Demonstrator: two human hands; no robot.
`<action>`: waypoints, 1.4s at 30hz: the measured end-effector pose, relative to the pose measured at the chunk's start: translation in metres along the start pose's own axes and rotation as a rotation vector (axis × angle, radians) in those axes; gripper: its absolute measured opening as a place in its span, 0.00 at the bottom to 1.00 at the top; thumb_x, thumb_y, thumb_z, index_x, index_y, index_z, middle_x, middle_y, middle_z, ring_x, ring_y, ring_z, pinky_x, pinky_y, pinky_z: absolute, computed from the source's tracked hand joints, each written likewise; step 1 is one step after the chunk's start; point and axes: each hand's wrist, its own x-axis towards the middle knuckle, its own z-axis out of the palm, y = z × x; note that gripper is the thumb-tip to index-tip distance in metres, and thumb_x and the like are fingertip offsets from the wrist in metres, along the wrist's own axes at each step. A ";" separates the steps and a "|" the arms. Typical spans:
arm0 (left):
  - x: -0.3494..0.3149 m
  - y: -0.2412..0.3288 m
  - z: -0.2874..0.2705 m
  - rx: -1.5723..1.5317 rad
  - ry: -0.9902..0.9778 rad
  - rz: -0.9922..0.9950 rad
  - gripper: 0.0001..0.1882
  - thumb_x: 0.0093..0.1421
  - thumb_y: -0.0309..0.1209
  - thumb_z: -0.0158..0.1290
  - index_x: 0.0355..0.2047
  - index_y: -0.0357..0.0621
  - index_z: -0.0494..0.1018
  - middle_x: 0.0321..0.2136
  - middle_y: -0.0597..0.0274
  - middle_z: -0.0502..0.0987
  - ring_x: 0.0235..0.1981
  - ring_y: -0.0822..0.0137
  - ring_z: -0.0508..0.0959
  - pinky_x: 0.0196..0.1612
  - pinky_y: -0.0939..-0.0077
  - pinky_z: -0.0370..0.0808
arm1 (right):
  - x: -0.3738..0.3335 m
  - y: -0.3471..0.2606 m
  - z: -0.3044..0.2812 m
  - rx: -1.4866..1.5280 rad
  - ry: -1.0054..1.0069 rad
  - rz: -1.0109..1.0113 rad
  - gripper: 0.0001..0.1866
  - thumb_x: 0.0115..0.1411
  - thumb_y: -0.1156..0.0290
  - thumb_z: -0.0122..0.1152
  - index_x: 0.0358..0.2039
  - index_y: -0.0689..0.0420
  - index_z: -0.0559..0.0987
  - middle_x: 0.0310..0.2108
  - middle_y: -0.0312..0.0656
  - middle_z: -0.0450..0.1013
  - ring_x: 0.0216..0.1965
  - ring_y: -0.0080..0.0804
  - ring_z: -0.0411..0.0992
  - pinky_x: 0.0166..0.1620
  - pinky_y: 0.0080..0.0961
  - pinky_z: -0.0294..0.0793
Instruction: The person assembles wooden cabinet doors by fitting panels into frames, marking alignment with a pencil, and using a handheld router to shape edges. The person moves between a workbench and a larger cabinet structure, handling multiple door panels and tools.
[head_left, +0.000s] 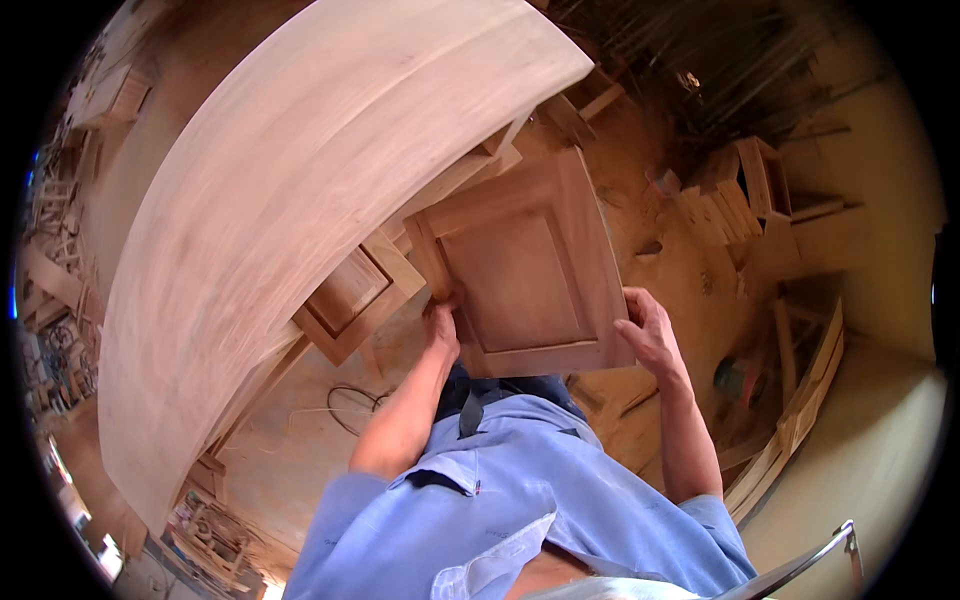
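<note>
A brown wooden panel with a square frame around a recessed-edged centre is held up in front of the body, tilted, just beside the long near edge of a broad, pale, smooth wooden worktop, towards its far right corner. The left hand grips the panel's left edge near the bottom; the right hand pinches its right edge near the lower right corner, thumb on the face. Fingers behind the wood are hidden. A smaller framed reddish-brown wooden panel slants partly beneath the worktop's near edge, left of the held panel; what supports it is unclear. On the dusty brown floor, well right of the worktop, stands an open-fronted wooden box. Long pale timber strips lean near the yellowish wall.
</note>
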 end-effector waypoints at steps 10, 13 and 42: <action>-0.039 0.058 0.038 0.006 -0.104 0.254 0.30 0.38 0.21 0.74 0.44 0.41 0.78 0.37 0.66 0.81 0.39 0.70 0.79 0.40 0.72 0.79 | 0.107 0.092 0.003 -0.470 0.170 -0.065 0.18 0.53 0.75 0.70 0.45 0.62 0.77 0.37 0.54 0.81 0.43 0.50 0.80 0.45 0.37 0.78; -0.028 0.070 0.045 -0.054 -0.066 0.420 0.33 0.38 0.20 0.75 0.47 0.39 0.75 0.41 0.66 0.79 0.43 0.67 0.79 0.45 0.70 0.80 | 0.172 0.095 0.024 -0.293 0.186 -0.271 0.24 0.51 0.70 0.75 0.46 0.64 0.77 0.40 0.54 0.81 0.45 0.50 0.80 0.47 0.37 0.77; 0.062 0.112 0.001 0.362 0.314 0.632 0.25 0.53 0.28 0.68 0.50 0.32 0.76 0.49 0.55 0.80 0.52 0.61 0.77 0.58 0.69 0.69 | 0.357 0.023 0.176 -0.112 0.387 -0.660 0.29 0.45 0.75 0.77 0.46 0.58 0.71 0.42 0.51 0.69 0.43 0.52 0.72 0.45 0.43 0.75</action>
